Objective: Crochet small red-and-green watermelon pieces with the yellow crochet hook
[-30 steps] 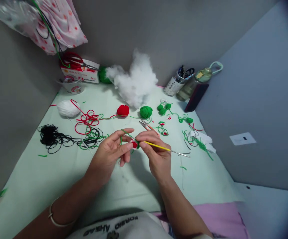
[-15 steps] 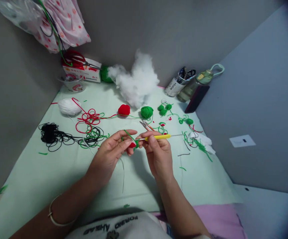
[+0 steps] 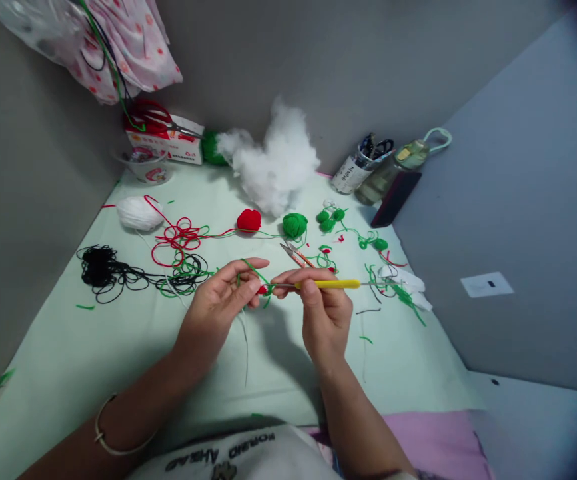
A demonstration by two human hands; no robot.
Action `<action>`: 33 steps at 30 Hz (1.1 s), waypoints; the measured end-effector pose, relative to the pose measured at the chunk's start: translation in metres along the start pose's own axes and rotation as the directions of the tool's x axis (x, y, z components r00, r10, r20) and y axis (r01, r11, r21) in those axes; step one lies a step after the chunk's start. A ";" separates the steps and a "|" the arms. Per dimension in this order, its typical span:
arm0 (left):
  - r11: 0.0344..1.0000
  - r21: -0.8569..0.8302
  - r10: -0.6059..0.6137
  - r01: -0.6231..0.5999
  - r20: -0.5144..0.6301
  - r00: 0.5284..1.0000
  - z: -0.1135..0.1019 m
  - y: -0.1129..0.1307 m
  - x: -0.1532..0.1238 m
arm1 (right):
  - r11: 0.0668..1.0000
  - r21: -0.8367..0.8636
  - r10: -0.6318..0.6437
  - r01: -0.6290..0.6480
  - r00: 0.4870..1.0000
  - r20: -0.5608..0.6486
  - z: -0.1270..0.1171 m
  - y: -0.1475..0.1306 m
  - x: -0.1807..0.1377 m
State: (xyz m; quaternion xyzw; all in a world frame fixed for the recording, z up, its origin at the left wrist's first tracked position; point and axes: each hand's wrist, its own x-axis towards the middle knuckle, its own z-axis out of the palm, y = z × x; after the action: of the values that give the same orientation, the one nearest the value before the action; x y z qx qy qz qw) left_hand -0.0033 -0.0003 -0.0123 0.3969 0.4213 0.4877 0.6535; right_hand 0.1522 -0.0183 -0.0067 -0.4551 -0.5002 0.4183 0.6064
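Between thumb and fingers, my left hand [image 3: 221, 300] pinches a small crochet piece [image 3: 262, 289] in red, white and green. Green yarn [image 3: 253, 269] runs up over the raised left index finger. My right hand [image 3: 326, 310] grips a crochet hook [image 3: 331, 285] with a yellow handle, held nearly level. The hook's metal tip points left and meets the green edge of the piece; the exact stitch is too small to make out. Just beyond the right fingers lie small thread snips [image 3: 292, 252]. A thin pale thread end [image 3: 246, 347] hangs below my left hand.
Red [image 3: 249, 221] and green yarn balls [image 3: 295, 226] lie ahead, white stuffing [image 3: 278, 160] behind. At left are white yarn [image 3: 139, 213] and tangled black yarn [image 3: 99, 268]. Small green crocheted pieces [image 3: 328, 223], a pen cup [image 3: 353, 173] and a bottle [image 3: 388, 177] stand right.
My right hand has shifted a little right with the hook, which now lies more level and farther out from the piece. My left hand has drawn slightly left and turned the piece.
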 end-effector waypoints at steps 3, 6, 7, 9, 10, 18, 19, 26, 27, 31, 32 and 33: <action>0.999 0.038 0.037 -0.036 -0.005 0.999 -0.001 -0.001 0.000 | 0.989 -0.114 -0.093 0.095 0.995 0.024 0.000 -0.001 -0.003; 0.997 0.049 0.057 -0.057 0.000 0.998 0.001 -0.001 -0.001 | 0.921 -0.247 -0.283 0.301 0.953 0.107 -0.001 0.001 -0.006; 0.998 0.043 0.054 -0.054 -0.007 0.999 0.002 -0.001 -0.001 | 0.882 -0.294 -0.339 0.369 0.929 0.150 -0.001 0.003 -0.007; 0.999 -0.002 0.035 -0.035 -0.032 0.999 0.005 -0.001 -0.002 | 0.780 -0.398 -0.418 0.482 0.876 0.242 -0.002 0.008 -0.008; 0.999 -0.048 0.015 -0.017 -0.039 0.999 0.006 -0.001 -0.002 | 0.714 -0.451 -0.453 0.536 0.844 0.287 -0.002 0.010 -0.009; 0.810 -0.440 -0.346 0.388 0.176 0.922 0.000 -0.001 0.008 | 0.889 -0.313 -0.324 0.334 0.942 0.086 -0.002 0.008 -0.004; 0.818 -0.432 -0.336 0.379 0.175 0.925 -0.001 0.000 0.009 | 0.952 -0.190 -0.241 0.241 0.970 0.023 -0.001 0.006 -0.002; 0.950 -0.237 -0.200 0.203 0.038 0.979 0.007 0.005 0.004 | 0.952 -0.183 -0.240 0.244 0.970 0.045 0.006 0.009 0.003; 0.956 -0.232 -0.181 0.178 0.011 0.983 0.008 0.003 0.003 | 0.916 -0.256 -0.301 0.308 0.951 0.069 0.007 0.011 0.001; 0.900 -0.343 -0.259 0.271 0.079 0.963 0.008 -0.004 0.004 | 0.720 -0.478 -0.457 0.504 0.862 0.220 0.003 0.014 -0.004; 0.866 -0.385 -0.295 0.318 0.119 0.948 0.007 -0.005 0.005 | 0.729 -0.474 -0.453 0.494 0.867 0.206 0.001 0.013 -0.004; 0.835 -0.423 -0.320 0.352 0.147 0.936 0.006 -0.005 0.007 | 0.776 -0.442 -0.427 0.451 0.890 0.158 -0.001 0.012 -0.002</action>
State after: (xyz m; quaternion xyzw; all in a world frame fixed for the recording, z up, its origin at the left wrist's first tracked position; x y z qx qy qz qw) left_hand 0.0053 0.0043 -0.0162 0.1743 0.3393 0.4339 0.8162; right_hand 0.1517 -0.0175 -0.0190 -0.4478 -0.6927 0.1435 0.5468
